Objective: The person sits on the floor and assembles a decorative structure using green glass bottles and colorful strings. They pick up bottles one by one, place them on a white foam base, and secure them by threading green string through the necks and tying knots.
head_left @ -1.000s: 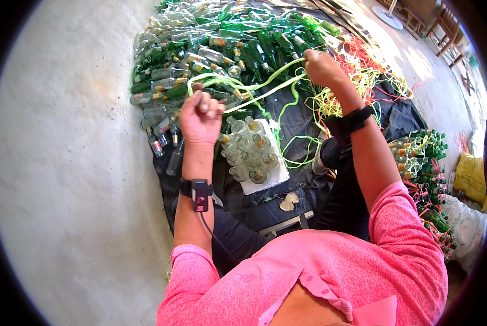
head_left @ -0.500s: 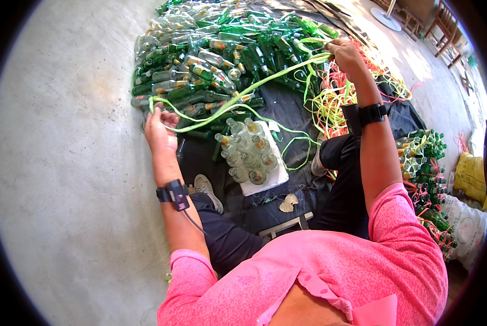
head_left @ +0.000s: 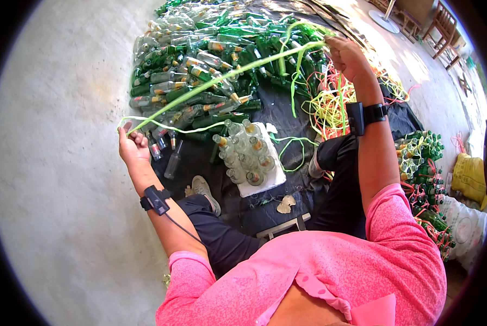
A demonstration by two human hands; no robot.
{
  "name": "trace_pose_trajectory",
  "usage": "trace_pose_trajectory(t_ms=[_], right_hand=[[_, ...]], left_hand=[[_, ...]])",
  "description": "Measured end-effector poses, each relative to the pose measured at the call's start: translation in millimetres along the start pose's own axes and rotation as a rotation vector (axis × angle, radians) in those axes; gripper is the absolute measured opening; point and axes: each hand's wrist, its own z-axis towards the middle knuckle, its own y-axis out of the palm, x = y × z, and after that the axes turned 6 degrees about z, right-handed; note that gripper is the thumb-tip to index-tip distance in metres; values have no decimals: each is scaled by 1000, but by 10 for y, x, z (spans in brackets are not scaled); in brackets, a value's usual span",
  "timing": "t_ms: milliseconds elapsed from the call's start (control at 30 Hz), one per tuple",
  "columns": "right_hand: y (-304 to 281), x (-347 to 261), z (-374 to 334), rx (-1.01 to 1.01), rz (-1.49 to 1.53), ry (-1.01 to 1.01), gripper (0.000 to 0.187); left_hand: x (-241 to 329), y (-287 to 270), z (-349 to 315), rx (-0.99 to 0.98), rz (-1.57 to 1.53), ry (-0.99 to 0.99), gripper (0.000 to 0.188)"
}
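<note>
A yellow-green plastic strap [head_left: 221,79] stretches taut between my two raised hands, slanting up to the right. At its lower left end my left hand [head_left: 134,145] pinches it, and a thinner length loops from there toward the bottles. My right hand [head_left: 345,56] closes on the other end, high on the right, with loose loops hanging beside it. Below the strap, clear glass bottles [head_left: 246,149] stand upright in a tight cluster on a white board [head_left: 276,177]. A slack strand of strap runs beside and behind that cluster.
A large heap of green and clear bottles [head_left: 200,60] lies beyond my hands. Tangled yellow and red straps [head_left: 333,106] are piled right of it. Strapped bottle bundles [head_left: 425,163], a yellow sack [head_left: 470,176] and a white sack [head_left: 463,223] stand at the right. Black sheeting [head_left: 278,103] covers the floor.
My left hand has moved left and slightly down, pulling the strap straighter. My right hand has shifted a little, and the loose loops near it hang differently.
</note>
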Motion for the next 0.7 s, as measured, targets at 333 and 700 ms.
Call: trace_pose_trajectory(t_ms=[333, 700], right_hand=[[-1131, -27, 548, 898, -50, -468, 33], [-616, 54, 307, 749, -1086, -666, 55]], left_hand=[[-158, -181, 298, 14, -354, 95, 37], [-232, 553, -367, -439, -73, -53, 35]])
